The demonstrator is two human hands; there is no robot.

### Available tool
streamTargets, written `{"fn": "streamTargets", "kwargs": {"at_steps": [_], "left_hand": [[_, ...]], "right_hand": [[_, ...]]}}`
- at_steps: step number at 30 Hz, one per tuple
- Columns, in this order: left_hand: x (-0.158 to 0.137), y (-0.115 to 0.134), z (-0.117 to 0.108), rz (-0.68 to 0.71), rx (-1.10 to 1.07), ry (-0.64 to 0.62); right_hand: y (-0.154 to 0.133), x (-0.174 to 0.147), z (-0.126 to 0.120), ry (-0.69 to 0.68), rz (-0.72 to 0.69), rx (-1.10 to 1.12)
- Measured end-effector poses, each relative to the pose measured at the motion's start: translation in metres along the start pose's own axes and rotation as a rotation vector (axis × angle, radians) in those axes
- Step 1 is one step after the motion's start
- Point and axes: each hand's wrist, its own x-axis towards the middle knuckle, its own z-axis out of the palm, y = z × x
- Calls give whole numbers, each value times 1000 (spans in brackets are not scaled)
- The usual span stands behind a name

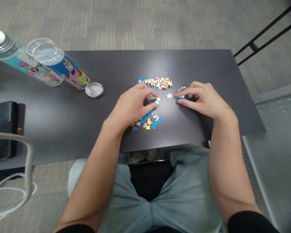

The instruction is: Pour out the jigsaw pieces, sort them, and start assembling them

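- Black sleeves [249, 221] and bare forearms [97, 181] reach over the dark table [196, 64].
- At left, a white curved tube [29, 161] stands before a black case [3, 126]; beyond, two printed canisters [72, 71] overlap beside a round metal lid [94, 90].
- Puzzle pieces lie in an upper pile [160, 83] and a lower pile [150, 120], which the left hand [157, 100] partly hides; a loose piece [169, 96] sits between the hands.
- Left thumb and forefinger pinch a yellow-and-pale piece [157, 101].
- Right hand [176, 98] covers more pieces, fingertips nearly together at a blue one [176, 98]; gripped or merely touched, I cannot tell.
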Motion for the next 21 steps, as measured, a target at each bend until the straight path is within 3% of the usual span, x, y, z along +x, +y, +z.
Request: {"fn": "streamTargets", "kwargs": {"at_steps": [3, 7, 12, 21], "left_hand": [[2, 5, 8, 9, 41, -39], [2, -1, 3, -3, -2, 52], [-4, -16, -11, -96, 43, 181], [-1, -19, -7, -97, 37, 143]], "right_hand": [[0, -1, 1, 60, 29, -17], [-14, 6, 16, 156, 55, -66], [-25, 19, 32, 120, 44, -32], [-26, 23, 31, 107, -1, 145]]}}
